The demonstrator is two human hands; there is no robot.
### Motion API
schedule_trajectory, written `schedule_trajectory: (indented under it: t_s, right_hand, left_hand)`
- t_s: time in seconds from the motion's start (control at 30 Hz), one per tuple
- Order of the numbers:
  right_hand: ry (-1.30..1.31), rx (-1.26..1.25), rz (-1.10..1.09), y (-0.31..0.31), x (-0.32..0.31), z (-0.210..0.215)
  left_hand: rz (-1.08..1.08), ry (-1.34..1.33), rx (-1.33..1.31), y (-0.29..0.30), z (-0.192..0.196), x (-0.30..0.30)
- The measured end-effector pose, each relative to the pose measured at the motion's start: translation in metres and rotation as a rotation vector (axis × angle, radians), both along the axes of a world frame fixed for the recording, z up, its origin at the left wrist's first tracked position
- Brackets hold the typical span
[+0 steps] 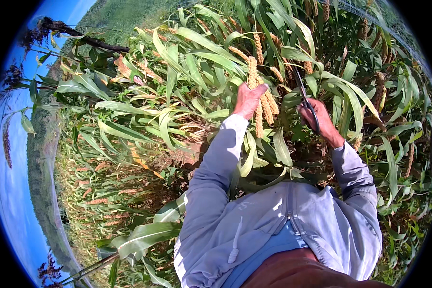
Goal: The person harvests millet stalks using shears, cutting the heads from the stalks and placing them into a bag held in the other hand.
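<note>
My left hand (248,100) grips a bunch of long tan millet seed heads (264,103), some pointing up past my fingers and some hanging below. My right hand (321,120) holds a pair of dark-handled scissors (306,98), blades pointing up among the green leaves, a short way to the right of the bunch. Both arms are in pale grey-blue sleeves. Whether the blades touch a stalk cannot be made out.
Tall green millet plants (177,77) with broad leaves crowd all around, with more tan seed heads (379,89) standing at the right and top. A dark branch (91,41) crosses the upper left. Blue sky and a distant hillside curve along the left rim.
</note>
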State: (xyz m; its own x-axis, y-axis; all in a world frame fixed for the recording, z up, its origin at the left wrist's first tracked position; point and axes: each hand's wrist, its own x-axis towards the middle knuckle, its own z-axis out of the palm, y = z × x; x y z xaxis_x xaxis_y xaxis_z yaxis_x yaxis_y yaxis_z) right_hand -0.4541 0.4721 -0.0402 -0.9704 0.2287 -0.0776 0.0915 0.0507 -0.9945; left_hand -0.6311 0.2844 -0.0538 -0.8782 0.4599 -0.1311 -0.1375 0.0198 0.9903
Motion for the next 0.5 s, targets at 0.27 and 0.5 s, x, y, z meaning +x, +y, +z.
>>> schedule_trajectory:
  t_s: [0.27,0.5]
  right_hand:
    - [-0.131,0.162,0.046,0.005,0.012,-0.002]
    - [-0.097,-0.110,0.219,0.012,0.008,-0.011]
  left_hand:
    - [0.091,0.059,0.366,0.038,0.044,-0.012]
    - [-0.220,0.125,0.136,-0.024,0.027,0.023]
